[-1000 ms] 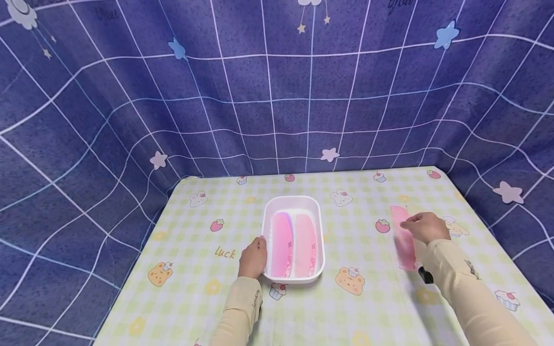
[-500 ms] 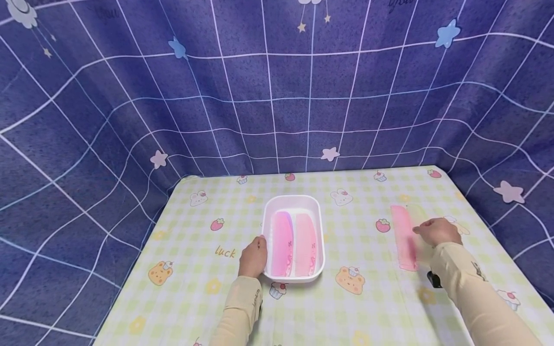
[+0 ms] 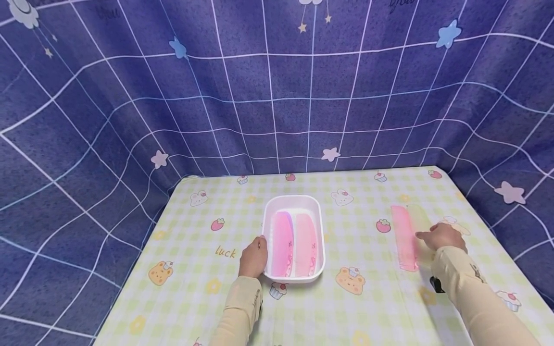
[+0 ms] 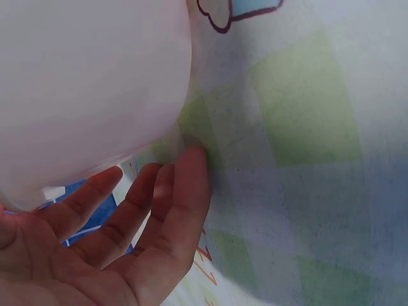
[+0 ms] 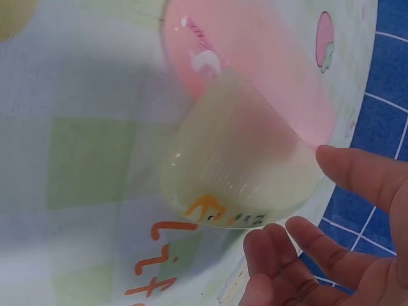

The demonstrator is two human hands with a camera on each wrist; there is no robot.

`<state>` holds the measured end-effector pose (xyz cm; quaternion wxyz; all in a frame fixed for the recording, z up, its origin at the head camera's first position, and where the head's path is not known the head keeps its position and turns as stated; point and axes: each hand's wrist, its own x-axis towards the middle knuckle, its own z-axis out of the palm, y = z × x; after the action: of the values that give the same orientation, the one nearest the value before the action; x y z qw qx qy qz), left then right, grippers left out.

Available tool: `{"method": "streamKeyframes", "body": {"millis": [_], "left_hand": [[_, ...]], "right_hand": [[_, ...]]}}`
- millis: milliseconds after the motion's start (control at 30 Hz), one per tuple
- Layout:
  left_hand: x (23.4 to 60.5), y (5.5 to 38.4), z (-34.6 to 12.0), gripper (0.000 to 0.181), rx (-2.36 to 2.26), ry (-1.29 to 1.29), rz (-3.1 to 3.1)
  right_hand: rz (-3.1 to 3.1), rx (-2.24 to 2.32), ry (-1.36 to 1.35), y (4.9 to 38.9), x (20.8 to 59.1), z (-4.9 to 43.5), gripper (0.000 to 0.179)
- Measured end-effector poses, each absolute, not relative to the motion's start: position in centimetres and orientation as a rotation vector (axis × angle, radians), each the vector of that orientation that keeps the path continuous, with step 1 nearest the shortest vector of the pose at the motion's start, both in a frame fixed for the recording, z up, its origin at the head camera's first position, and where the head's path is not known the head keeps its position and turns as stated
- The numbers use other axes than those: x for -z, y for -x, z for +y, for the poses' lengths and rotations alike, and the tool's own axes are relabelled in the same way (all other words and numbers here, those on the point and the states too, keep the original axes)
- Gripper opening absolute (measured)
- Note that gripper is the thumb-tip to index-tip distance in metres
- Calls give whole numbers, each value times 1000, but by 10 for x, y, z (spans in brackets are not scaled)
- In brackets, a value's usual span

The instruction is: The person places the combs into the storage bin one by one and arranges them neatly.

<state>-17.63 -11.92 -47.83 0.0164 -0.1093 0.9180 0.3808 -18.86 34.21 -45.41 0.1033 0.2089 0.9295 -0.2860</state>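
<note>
In the head view, the left hand (image 3: 253,257) grips the left wall of a white plastic tray (image 3: 293,199). In the left wrist view, several fingers lie along the tray's outer wall (image 4: 95,76). A purple-pink comb (image 3: 282,245) and a light pink comb (image 3: 305,242) lie side by side in the tray. The right hand (image 3: 445,238) is over a pale yellow-green comb (image 3: 418,218) at the right. The right wrist view has its thumb at one edge of this comb (image 5: 236,159) and its fingertips close by the printed edge. A pink comb (image 3: 403,235) lies alongside.
A checked tablecloth (image 3: 186,298) printed with bears, strawberries and cupcakes covers the table. A dark blue grid curtain (image 3: 285,115) hangs along the back and both sides. A black strap piece (image 3: 436,285) shows under the right sleeve.
The right hand has shifted right, off the pink comb and over the yellow-green comb, uncovering more of both. The left hand and the tray keep their place.
</note>
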Motion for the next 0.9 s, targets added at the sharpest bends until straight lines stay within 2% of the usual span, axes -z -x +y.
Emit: {"method": "streamKeyframes", "body": {"millis": [533, 900], "left_hand": [[477, 176, -119, 48, -1191, 370, 2821], [476, 176, -118, 50, -1195, 388, 2808]], "right_hand": [[2714, 809, -632, 188, 466, 345, 71], [2633, 812, -707, 193, 469, 346, 88]]}}
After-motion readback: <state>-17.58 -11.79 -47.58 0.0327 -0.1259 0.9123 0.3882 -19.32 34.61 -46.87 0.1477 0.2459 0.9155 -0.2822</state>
